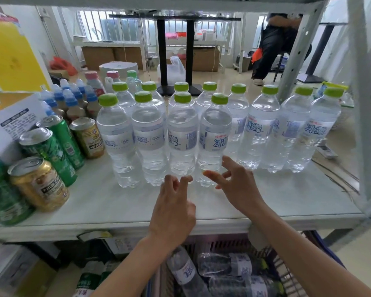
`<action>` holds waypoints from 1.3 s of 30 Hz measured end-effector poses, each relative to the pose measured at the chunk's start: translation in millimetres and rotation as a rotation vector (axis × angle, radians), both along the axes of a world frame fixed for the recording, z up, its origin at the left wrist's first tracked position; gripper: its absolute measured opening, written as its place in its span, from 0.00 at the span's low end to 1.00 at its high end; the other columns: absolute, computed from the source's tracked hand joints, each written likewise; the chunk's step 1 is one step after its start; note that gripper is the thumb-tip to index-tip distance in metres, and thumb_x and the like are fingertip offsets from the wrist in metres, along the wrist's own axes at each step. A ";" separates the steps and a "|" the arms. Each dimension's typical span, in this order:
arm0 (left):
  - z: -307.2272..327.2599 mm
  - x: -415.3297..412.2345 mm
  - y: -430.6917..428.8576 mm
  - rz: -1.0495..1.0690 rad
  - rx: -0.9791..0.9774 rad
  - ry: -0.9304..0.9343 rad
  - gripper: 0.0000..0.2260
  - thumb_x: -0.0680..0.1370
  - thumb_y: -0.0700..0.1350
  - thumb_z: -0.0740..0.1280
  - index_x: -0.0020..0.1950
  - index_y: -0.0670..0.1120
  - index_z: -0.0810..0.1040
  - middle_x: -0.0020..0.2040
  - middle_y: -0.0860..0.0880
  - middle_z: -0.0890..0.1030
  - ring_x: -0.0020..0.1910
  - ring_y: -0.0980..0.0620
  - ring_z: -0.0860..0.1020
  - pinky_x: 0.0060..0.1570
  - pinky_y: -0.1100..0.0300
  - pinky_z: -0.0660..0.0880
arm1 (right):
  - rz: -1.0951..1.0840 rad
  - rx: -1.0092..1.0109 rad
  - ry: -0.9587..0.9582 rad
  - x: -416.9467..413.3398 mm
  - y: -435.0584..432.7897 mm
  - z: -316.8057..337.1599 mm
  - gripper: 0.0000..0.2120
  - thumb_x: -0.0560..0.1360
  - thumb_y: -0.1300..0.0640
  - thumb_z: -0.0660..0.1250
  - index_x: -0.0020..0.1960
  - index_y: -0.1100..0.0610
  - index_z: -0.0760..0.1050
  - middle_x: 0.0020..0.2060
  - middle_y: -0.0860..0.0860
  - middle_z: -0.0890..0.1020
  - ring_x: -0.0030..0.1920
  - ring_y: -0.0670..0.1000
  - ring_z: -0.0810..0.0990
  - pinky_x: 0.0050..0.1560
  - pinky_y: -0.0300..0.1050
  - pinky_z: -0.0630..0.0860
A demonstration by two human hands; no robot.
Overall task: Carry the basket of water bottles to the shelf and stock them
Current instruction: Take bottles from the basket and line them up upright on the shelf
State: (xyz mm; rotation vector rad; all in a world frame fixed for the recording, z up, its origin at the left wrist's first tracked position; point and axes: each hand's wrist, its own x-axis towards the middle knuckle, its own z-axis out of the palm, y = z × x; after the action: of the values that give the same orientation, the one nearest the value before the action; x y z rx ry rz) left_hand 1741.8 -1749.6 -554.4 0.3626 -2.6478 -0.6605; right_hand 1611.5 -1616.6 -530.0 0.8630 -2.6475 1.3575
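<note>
Several clear water bottles with green caps stand upright in two rows on the white shelf (pixel 99 202). The nearest front bottle (pixel 214 138) stands just beyond my right hand (pixel 238 183), whose fingers are spread and hold nothing. My left hand (pixel 174 206) hovers over the shelf in front of another front-row bottle (pixel 182 136), fingers loosely parted and empty. Below the shelf edge a blue basket (pixel 321 249) holds several bottles lying on their sides (pixel 225 264).
Green and gold drink cans (pixel 39 183) crowd the shelf's left end, with small blue-capped bottles (pixel 71 101) behind them. A metal shelf upright (pixel 362 116) rises at the right. A person (pixel 276 43) stands across the room near black table legs (pixel 162 50).
</note>
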 end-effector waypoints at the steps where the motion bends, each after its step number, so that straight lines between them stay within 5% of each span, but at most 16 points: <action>1: 0.2 0.0 -0.8 -0.007 0.011 -0.002 0.27 0.79 0.39 0.65 0.77 0.51 0.65 0.62 0.49 0.63 0.62 0.50 0.70 0.65 0.58 0.74 | 0.009 0.005 0.003 -0.8 -0.2 0.1 0.22 0.73 0.37 0.71 0.64 0.41 0.75 0.45 0.50 0.87 0.34 0.45 0.85 0.45 0.48 0.83; 7: 0.1 1.6 -5.3 -0.055 0.055 -0.008 0.27 0.79 0.40 0.66 0.77 0.51 0.64 0.64 0.49 0.63 0.64 0.50 0.72 0.67 0.55 0.75 | 0.029 0.004 0.005 -0.7 -3.2 0.8 0.26 0.74 0.38 0.70 0.70 0.42 0.72 0.42 0.49 0.88 0.33 0.42 0.85 0.48 0.48 0.83; 12: 4.3 15.5 8.5 -0.009 -0.048 0.114 0.18 0.77 0.40 0.67 0.66 0.42 0.76 0.59 0.45 0.73 0.56 0.44 0.78 0.59 0.53 0.76 | -0.050 0.149 -0.058 19.1 21.8 22.8 0.38 0.74 0.36 0.71 0.76 0.54 0.65 0.64 0.52 0.82 0.52 0.50 0.86 0.58 0.48 0.80; 16: 1.8 36.0 44.7 -0.578 -0.074 0.256 0.04 0.75 0.38 0.65 0.47 0.40 0.79 0.43 0.49 0.74 0.31 0.50 0.71 0.30 0.59 0.71 | 0.013 -0.028 -0.032 69.6 91.8 36.9 0.12 0.80 0.47 0.69 0.44 0.54 0.79 0.33 0.48 0.85 0.27 0.44 0.83 0.33 0.37 0.79; 18: -13.7 44.4 66.8 -0.824 -0.144 0.135 0.04 0.75 0.38 0.64 0.46 0.41 0.78 0.43 0.47 0.75 0.30 0.50 0.67 0.27 0.57 0.70 | 0.092 -0.047 -0.012 90.1 132.0 16.5 0.19 0.81 0.53 0.67 0.32 0.53 0.75 0.23 0.49 0.79 0.20 0.46 0.76 0.25 0.37 0.72; 21: -60.3 44.4 83.2 -0.783 -0.274 -0.519 0.08 0.81 0.44 0.61 0.55 0.43 0.77 0.49 0.45 0.78 0.39 0.44 0.78 0.39 0.53 0.80 | 0.177 0.061 0.013 92.4 169.9 -25.5 0.22 0.80 0.55 0.65 0.28 0.51 0.65 0.20 0.45 0.68 0.19 0.45 0.67 0.22 0.40 0.64; 24: -95.5 43.5 76.1 -0.549 -0.330 -1.057 0.14 0.85 0.44 0.59 0.68 0.43 0.76 0.52 0.42 0.79 0.47 0.43 0.78 0.45 0.51 0.75 | 0.350 0.472 0.082 76.7 184.9 -71.2 0.21 0.82 0.56 0.64 0.30 0.53 0.68 0.22 0.43 0.72 0.21 0.44 0.70 0.24 0.38 0.67; 27: -125.8 47.6 67.7 -0.383 -0.330 -1.109 0.20 0.83 0.45 0.63 0.74 0.43 0.71 0.67 0.40 0.79 0.64 0.40 0.80 0.54 0.53 0.76 | 0.468 1.078 -0.109 66.4 189.9 -133.3 0.13 0.80 0.52 0.60 0.43 0.58 0.77 0.40 0.53 0.83 0.37 0.53 0.80 0.40 0.48 0.80; 29: -148.8 48.2 64.4 -0.291 -0.231 -1.149 0.21 0.81 0.46 0.64 0.73 0.41 0.72 0.68 0.40 0.79 0.64 0.41 0.80 0.57 0.53 0.78 | 0.515 1.278 -0.239 60.5 192.4 -164.0 0.14 0.80 0.50 0.62 0.56 0.58 0.78 0.53 0.54 0.81 0.51 0.55 0.82 0.50 0.48 0.80; 33: -178.5 55.0 57.3 -0.202 -0.211 -1.017 0.13 0.80 0.44 0.62 0.63 0.45 0.77 0.60 0.44 0.84 0.53 0.45 0.83 0.52 0.55 0.80 | 0.448 1.326 -0.153 43.9 190.8 -180.9 0.15 0.81 0.58 0.63 0.66 0.58 0.75 0.61 0.56 0.81 0.60 0.57 0.81 0.52 0.45 0.77; 39: -178.8 46.7 85.2 -0.317 -0.300 -0.771 0.17 0.80 0.36 0.66 0.70 0.41 0.76 0.64 0.40 0.81 0.62 0.40 0.80 0.56 0.49 0.78 | 0.303 1.218 0.082 28.7 171.9 -213.8 0.21 0.74 0.62 0.68 0.67 0.59 0.75 0.62 0.56 0.80 0.59 0.57 0.83 0.50 0.47 0.82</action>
State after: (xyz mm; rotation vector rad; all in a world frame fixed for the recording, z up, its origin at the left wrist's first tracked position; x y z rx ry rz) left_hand 1788.5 -1664.4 -733.2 0.1153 -3.5262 -0.2064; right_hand 1640.2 -1444.6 -743.8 1.3277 -3.1831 -0.4945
